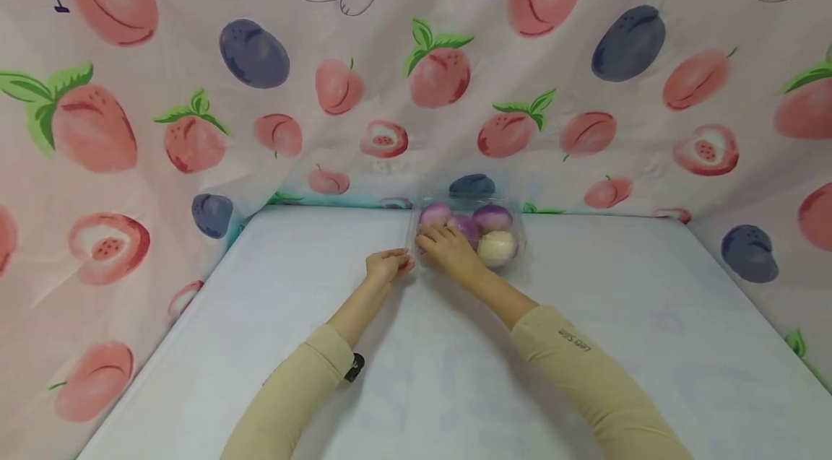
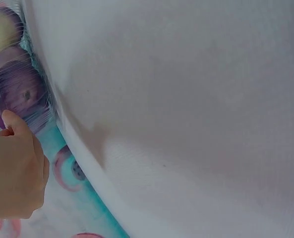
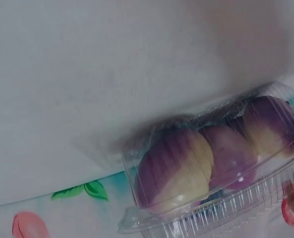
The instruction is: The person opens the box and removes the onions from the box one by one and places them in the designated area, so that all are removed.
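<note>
A clear plastic clamshell box [image 1: 521, 235] stands at the far edge of the table. Inside it lie several round purple-and-cream vegetables [image 3: 175, 166], perhaps onions; one [image 1: 497, 249] shows mostly cream. My left hand [image 1: 388, 265] is at the box's near left side, its fingers curled and its thumb against the edge. In the left wrist view that hand [image 2: 18, 173] touches the ribbed plastic beside a purple vegetable [image 2: 23, 91]. My right hand [image 1: 453, 255] reaches over the box's left part, fingers bent at its rim; its thumb is hidden. Whether the lid is fastened, I cannot tell.
A white-covered table [image 1: 624, 344] spreads around the box. Behind it and along both sides hangs a pink curtain [image 1: 390, 34] printed with fruit. A small black object [image 1: 354, 367] sits at the left sleeve's cuff.
</note>
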The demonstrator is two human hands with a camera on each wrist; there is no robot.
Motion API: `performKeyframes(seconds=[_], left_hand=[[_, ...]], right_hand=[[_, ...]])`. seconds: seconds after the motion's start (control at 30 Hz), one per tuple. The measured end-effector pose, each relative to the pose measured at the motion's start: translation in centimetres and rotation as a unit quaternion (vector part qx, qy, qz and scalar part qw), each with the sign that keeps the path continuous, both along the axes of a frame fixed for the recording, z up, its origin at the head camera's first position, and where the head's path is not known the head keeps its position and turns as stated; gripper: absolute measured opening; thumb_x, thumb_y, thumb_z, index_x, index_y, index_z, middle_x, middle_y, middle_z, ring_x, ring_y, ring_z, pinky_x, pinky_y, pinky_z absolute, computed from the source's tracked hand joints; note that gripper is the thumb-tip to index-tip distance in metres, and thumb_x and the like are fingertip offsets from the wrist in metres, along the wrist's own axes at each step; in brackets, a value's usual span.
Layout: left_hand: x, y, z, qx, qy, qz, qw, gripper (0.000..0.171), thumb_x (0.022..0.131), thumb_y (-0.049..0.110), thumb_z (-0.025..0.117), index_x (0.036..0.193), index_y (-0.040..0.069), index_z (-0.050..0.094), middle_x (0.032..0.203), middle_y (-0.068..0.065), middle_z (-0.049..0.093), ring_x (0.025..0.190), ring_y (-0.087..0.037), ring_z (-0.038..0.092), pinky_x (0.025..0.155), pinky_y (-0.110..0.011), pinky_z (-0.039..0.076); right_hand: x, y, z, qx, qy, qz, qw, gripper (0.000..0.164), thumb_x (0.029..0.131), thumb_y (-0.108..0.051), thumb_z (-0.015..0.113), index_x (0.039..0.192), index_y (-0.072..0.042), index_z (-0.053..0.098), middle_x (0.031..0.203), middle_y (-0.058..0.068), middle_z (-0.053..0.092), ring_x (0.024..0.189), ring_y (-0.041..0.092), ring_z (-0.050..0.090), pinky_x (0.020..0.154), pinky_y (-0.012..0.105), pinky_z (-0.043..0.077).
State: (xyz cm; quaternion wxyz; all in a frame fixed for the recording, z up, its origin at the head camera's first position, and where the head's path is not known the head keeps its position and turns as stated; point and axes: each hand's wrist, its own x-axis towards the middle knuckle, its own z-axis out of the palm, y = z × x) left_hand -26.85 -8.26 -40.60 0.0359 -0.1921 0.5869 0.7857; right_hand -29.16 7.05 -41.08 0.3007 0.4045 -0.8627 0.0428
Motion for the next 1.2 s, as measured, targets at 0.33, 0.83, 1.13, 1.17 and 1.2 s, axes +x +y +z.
performKeyframes(seconds=[0.33, 0.83, 1.13, 1.17, 1.2], left_hand=[[-3.4, -1.4, -5.0, 0.012, 0.006, -0.009, 0.9999, 0.024, 0.081, -0.010, 0.065, 0.105, -0.011, 0.064, 0.083, -0.019, 0.069, 0.069, -0.017, 0.069, 0.075, -0.026, 0.057], [-7.0, -2.6, -9.8, 0.057, 0.041, -0.050, 0.9963, 0.021, 0.083, -0.004, 0.066, 0.104, -0.006, 0.067, 0.086, -0.020, 0.066, 0.076, -0.023, 0.070, 0.071, -0.024, 0.057], [0.5, -0.7, -1.5, 0.003, -0.043, -0.061, 0.9972, 0.045, 0.090, -0.006, 0.053, 0.134, -0.009, 0.044, 0.121, -0.027, 0.057, 0.079, -0.015, 0.064, 0.089, -0.029, 0.053], [0.8, -0.6, -1.2, 0.006, -0.046, -0.068, 0.9966, 0.046, 0.091, -0.006, 0.052, 0.135, -0.009, 0.042, 0.124, -0.028, 0.055, 0.080, -0.015, 0.064, 0.091, -0.030, 0.052], [1.0, -0.6, -1.1, 0.008, -0.047, -0.076, 0.9960, 0.047, 0.091, -0.006, 0.051, 0.136, -0.010, 0.040, 0.126, -0.029, 0.053, 0.080, -0.016, 0.064, 0.092, -0.031, 0.051]], right_hand=[[0.4, 0.7, -0.8, 0.032, 0.034, -0.007, 0.999, 0.024, 0.084, -0.010, 0.067, 0.108, -0.010, 0.062, 0.118, 0.009, 0.062, 0.110, 0.028, 0.059, 0.087, 0.046, 0.051], [2.2, 6.3, 0.1, -0.043, 0.048, 0.040, 0.997, 0.029, 0.074, -0.006, 0.076, 0.099, 0.000, 0.063, 0.102, 0.015, 0.066, 0.098, 0.032, 0.061, 0.086, 0.045, 0.049], [3.9, 11.2, -0.1, -0.083, 0.044, 0.030, 0.995, 0.029, 0.067, -0.005, 0.081, 0.088, -0.002, 0.062, 0.082, 0.008, 0.062, 0.076, 0.025, 0.060, 0.070, 0.039, 0.051], [4.0, 11.7, -0.2, -0.086, 0.041, 0.022, 0.995, 0.028, 0.067, -0.005, 0.081, 0.087, -0.002, 0.062, 0.081, 0.009, 0.063, 0.075, 0.025, 0.061, 0.069, 0.039, 0.052], [4.1, 12.1, -0.1, -0.090, 0.036, 0.012, 0.995, 0.028, 0.067, -0.006, 0.082, 0.087, -0.001, 0.062, 0.081, 0.009, 0.064, 0.075, 0.026, 0.062, 0.069, 0.040, 0.052]])
